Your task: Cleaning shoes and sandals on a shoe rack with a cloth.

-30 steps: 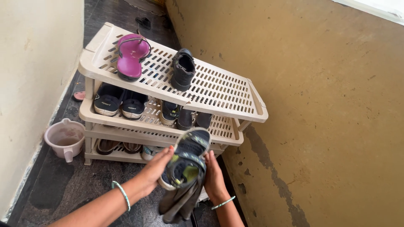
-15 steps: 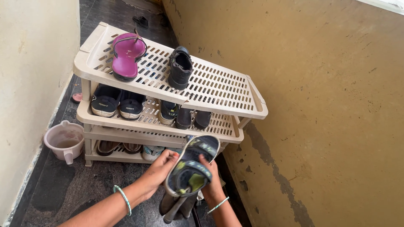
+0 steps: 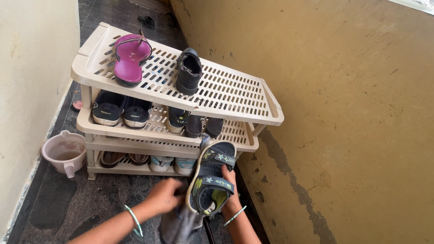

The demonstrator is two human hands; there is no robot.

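Note:
My right hand (image 3: 231, 195) grips a dark sandal (image 3: 211, 180) with green and yellow trim, held upright in front of the cream plastic shoe rack (image 3: 226, 97). My left hand (image 3: 165, 196) is blurred, curled beside the sandal's left edge and just above a grey piece of footwear or cloth (image 3: 180, 224) that hangs below it. Whether the left hand grips anything is unclear. Thin bangles circle both wrists.
The tilted top shelf carries a magenta sandal (image 3: 131, 58) and a black shoe (image 3: 189, 71). Dark sneakers (image 3: 121, 110) fill the middle shelf, and more pairs sit below. A pink mug (image 3: 65, 152) stands at the left. A yellow wall (image 3: 352, 126) closes the right side.
The sandal and both hands have sunk lower and nearer to me. My left hand has slid off the sandal's side, down toward the grey thing.

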